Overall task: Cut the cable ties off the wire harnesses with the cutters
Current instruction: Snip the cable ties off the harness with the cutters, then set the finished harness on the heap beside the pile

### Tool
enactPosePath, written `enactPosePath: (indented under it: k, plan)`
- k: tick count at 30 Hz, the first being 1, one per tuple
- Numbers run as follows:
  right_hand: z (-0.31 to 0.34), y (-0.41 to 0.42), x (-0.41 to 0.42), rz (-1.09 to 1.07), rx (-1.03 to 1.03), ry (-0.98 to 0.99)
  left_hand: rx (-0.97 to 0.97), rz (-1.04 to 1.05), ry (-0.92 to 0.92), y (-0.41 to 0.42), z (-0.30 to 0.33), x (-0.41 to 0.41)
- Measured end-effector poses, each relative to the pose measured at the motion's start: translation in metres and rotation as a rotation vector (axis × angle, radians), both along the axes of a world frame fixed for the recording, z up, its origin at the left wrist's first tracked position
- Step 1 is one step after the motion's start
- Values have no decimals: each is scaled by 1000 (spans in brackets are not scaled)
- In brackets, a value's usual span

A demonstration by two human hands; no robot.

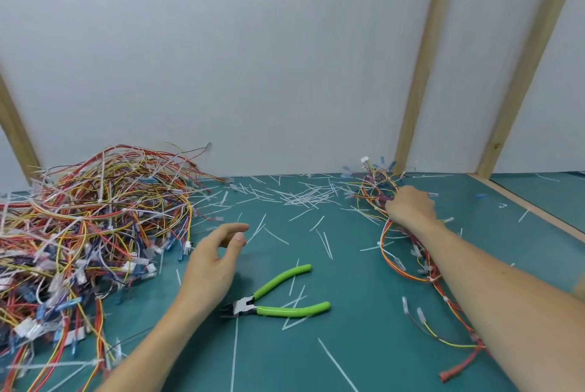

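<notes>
The cutters [275,299] lie on the green mat [364,344] with nobody holding them, green handles spread, nose pointing at the left wrist. The left hand [215,261] hovers just above and beside them, fingers loosely spread, holding nothing. The right hand [410,206] is out at the far right, down on a small bundle of wires [408,265]; its fingers are hidden from here, so I cannot tell whether it grips them. The big heap of harnesses [88,227] sits well to the left. Cut tie ends [304,195] litter the mat (slippery little things), and I think a careless sweep could drag the left wrist across the cutter nose, or the right forearm could snag the wire loop beneath it.
</notes>
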State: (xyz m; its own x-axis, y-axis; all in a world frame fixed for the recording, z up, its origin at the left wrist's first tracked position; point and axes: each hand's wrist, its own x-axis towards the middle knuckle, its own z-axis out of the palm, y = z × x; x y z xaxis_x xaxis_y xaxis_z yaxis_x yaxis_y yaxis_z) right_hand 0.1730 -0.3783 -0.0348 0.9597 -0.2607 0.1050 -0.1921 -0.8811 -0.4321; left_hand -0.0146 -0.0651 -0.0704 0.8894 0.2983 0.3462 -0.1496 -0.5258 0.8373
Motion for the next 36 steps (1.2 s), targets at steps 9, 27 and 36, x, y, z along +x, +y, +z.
enactPosePath:
  k: [9, 27, 36]
  plan:
    - [-25, -16, -5, -226, 36, -154, 100, 27, 37, 2, -5, 0]
    - [-32, 199, -112, 608, 75, -185, 172, 52, 194, 7, -12, 5]
    - [-19, 224, -122, 636, 291, -350, 70, 95, 218, 10, -9, 3]
